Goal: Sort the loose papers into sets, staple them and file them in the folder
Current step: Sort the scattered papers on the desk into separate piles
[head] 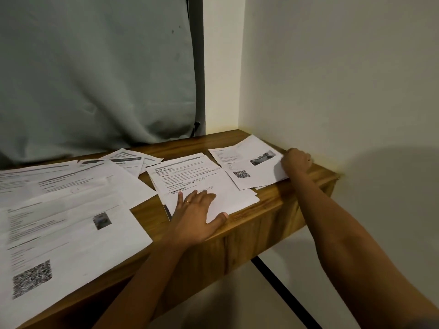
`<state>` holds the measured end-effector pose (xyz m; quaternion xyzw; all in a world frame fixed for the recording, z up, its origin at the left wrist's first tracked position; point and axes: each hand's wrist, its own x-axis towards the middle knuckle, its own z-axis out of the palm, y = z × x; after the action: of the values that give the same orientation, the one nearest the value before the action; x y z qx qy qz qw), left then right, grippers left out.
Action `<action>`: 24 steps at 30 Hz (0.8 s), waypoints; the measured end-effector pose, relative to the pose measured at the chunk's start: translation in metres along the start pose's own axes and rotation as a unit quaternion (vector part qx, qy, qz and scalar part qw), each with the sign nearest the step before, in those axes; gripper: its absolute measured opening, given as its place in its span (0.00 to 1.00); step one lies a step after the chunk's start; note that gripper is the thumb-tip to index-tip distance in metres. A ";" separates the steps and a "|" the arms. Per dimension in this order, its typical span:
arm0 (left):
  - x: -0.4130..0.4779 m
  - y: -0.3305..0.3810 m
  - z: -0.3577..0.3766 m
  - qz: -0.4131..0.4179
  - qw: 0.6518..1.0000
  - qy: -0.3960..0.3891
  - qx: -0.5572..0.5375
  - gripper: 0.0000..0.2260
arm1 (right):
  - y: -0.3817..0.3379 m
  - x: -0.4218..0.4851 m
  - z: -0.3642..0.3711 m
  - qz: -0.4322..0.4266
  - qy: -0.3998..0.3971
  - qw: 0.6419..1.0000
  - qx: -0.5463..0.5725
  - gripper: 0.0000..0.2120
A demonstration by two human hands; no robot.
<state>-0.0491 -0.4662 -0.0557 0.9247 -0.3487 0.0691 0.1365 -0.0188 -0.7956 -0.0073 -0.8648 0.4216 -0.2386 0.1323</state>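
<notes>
Your left hand (197, 217) lies flat with its fingers spread, pressing on the pile of papers (190, 176) in the middle of the table (273, 210). Your right hand (297, 160) curls its fingers round the far edge of the sheet (247, 162) with a small photo, beside the wall (332, 91). More loose papers (59, 198) lie spread out on the left.

Head view, single, wide-angle; worn high above the near edge of the wooden table (280, 198); faces forward and down, turned towards the table's right end and the wall (332, 67) corner; close range, papers (197, 176) within arm's reach; left hand (197, 217) and right hand (297, 160) extend in from the bottom edge; curtain (95, 67) fills upper left
</notes>
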 end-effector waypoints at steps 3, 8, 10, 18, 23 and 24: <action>0.000 0.001 0.000 -0.007 1.000 -0.002 -0.012 0.37 | -0.011 -0.010 0.008 -0.091 0.045 0.994 -0.047 0.16; 0.001 0.002 0.002 -0.030 0.999 -0.006 -0.033 0.37 | -0.045 -0.051 0.023 -0.289 -0.175 0.939 0.061 0.28; 0.001 0.001 0.002 -0.036 0.999 -0.006 -0.033 0.37 | -0.050 -0.065 0.024 -0.320 -0.234 0.918 0.000 0.31; 0.001 0.001 0.003 -0.032 0.998 0.002 -0.046 0.36 | -0.050 -0.069 0.015 -0.312 -0.281 0.907 -0.017 0.27; 0.001 0.000 0.004 -0.026 0.998 0.013 -0.051 0.31 | -0.046 -0.067 0.012 -0.297 -0.275 0.914 0.006 0.23; 0.001 0.000 0.004 -0.024 0.998 0.012 -0.055 0.32 | -0.045 -0.067 0.012 -0.297 -0.276 0.914 0.008 0.22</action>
<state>-0.0484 -0.4679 -0.0594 0.9231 -0.3278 0.0574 0.1925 -0.0185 -0.7146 -0.0185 -0.9805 0.0904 -0.0217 0.1732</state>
